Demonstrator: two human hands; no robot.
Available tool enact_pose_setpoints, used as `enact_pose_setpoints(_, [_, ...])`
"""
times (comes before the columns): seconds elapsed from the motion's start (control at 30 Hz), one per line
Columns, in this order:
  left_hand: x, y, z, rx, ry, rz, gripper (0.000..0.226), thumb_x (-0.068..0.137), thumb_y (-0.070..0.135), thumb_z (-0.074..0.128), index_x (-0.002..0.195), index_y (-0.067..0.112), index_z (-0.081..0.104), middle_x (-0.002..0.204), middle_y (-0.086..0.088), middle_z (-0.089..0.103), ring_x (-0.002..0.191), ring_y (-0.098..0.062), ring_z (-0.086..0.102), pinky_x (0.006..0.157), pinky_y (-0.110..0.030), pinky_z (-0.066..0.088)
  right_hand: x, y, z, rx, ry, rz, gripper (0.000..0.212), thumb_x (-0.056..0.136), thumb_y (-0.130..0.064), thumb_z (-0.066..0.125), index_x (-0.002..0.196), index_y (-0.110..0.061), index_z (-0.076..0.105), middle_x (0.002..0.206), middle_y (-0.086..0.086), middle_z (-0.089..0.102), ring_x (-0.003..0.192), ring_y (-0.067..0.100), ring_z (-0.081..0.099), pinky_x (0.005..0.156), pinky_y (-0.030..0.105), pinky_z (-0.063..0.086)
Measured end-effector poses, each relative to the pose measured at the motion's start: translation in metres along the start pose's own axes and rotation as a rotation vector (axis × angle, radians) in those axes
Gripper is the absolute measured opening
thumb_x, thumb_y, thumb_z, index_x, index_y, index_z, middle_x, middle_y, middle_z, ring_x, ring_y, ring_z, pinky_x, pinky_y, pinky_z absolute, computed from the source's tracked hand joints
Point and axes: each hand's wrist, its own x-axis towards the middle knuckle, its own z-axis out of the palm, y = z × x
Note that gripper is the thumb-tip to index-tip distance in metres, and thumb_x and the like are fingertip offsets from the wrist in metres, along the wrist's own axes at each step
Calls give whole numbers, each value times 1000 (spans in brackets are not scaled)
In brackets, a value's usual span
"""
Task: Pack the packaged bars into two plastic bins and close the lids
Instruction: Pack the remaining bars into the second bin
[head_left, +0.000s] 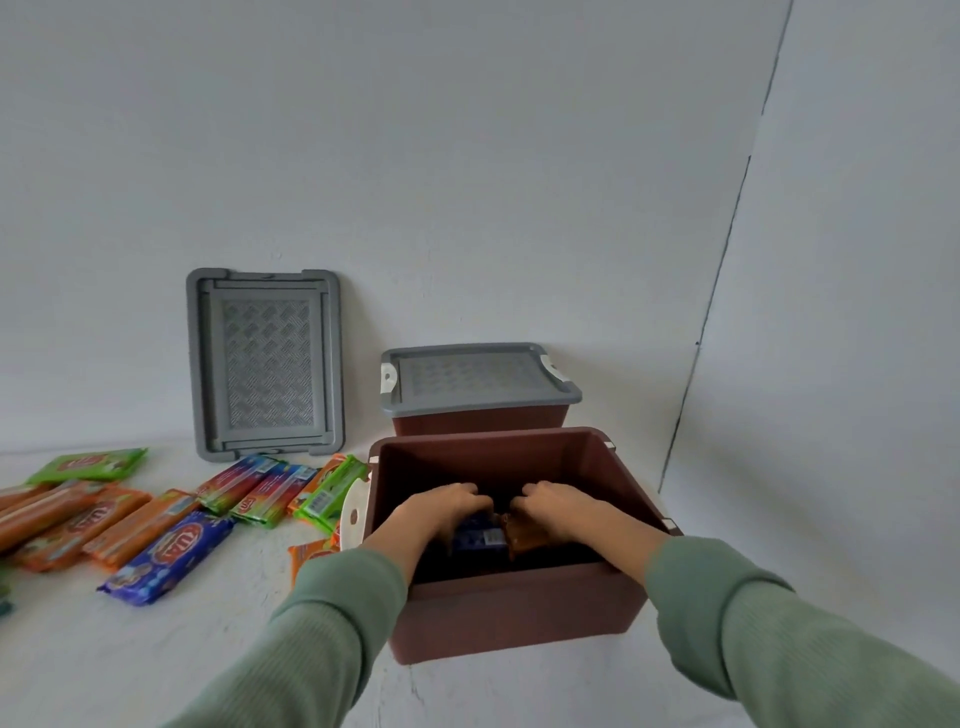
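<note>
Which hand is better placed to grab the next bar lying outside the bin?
Left, probably. The loose bars all lie to the left of the open bin, nearest the left hand; the right hand would have to cross the bin and the other arm.

Your left hand (447, 512) and right hand (563, 506) reach forward side by side (green sleeves (332, 613) to the wrists), fingers curled on a blue bar (480, 538) and a brown bar (524, 535).

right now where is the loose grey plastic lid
Head view, left of centre: the loose grey plastic lid leans against the white wall, left of the lidded brown bin.
</note>
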Motion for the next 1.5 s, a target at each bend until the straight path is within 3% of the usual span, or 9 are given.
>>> enact_pose_setpoints(0.17, [6,6,1,15,58,4,71,76,18,74,138,14,40,131,-13,42,121,-29,44,98,-36,38,0,0,0,14,10,31,45,95,-9,45,139,-10,37,138,18,37,121,36,48,98,40,41])
enact_pose_setpoints(0.4, [11,7,6,14,99,-36,67,74,15,75,134,14,44,130,-12,43,118,-31,47,97,-39,42,0,7,5,84,5,70,40,93,-19,50,132,-8,48,132,16,45,117,33,52,96,39,44])
enact_pose_setpoints(0.5, [10,7,4,-12,94,-46,68,75,15,75,135,14,44,131,-12,41,120,-31,46,98,-40,41,-2,8,2,120,8,82,44,93,-20,51,135,-11,44,133,15,45,119,32,51,96,39,44])
enact_pose_setpoints(0.63, [3,8,0,-171,96,-69,62,75,32,75,129,15,53,128,-11,50,118,-29,49,97,-40,45,-10,12,-7,310,75,119,52,86,-27,61,135,-21,45,135,6,50,121,24,51,97,37,46])
enact_pose_setpoints(0.8, [-37,-9,-44,-502,410,-83,37,83,20,67,118,8,62,112,-14,65,106,-25,60,96,-32,46,-15,-7,-62,530,326,153,42,82,-33,68,121,-22,59,112,2,63,100,18,60,85,32,50])
enact_pose_setpoints(0.93, [-92,-46,-60,-571,642,-126,28,83,11,64,109,2,66,103,-17,69,99,-26,64,91,-32,49,-2,-54,-112,616,488,86,33,83,-24,68,114,-15,63,103,4,65,90,17,58,80,30,46])
enact_pose_setpoints(1.1, [-166,-123,-28,-537,667,-356,26,86,7,59,111,4,63,109,-14,66,101,-24,62,92,-30,49,35,-131,-148,658,509,-84,34,83,-14,65,117,-12,62,111,9,64,103,24,60,83,29,45])
enact_pose_setpoints(1.27, [-247,-204,43,-500,624,-718,34,86,15,60,120,13,58,122,-7,57,113,-23,53,93,-30,43,80,-223,-146,657,407,-208,39,86,-21,64,124,-17,56,126,6,56,107,23,59,84,29,45])
enact_pose_setpoints(1.5, [-322,-246,151,-464,368,-1108,75,84,45,60,146,25,23,144,-15,29,133,-34,27,108,-41,28,122,-323,-101,572,258,-340,57,89,-36,57,142,-23,37,149,10,29,138,30,25,110,38,27])
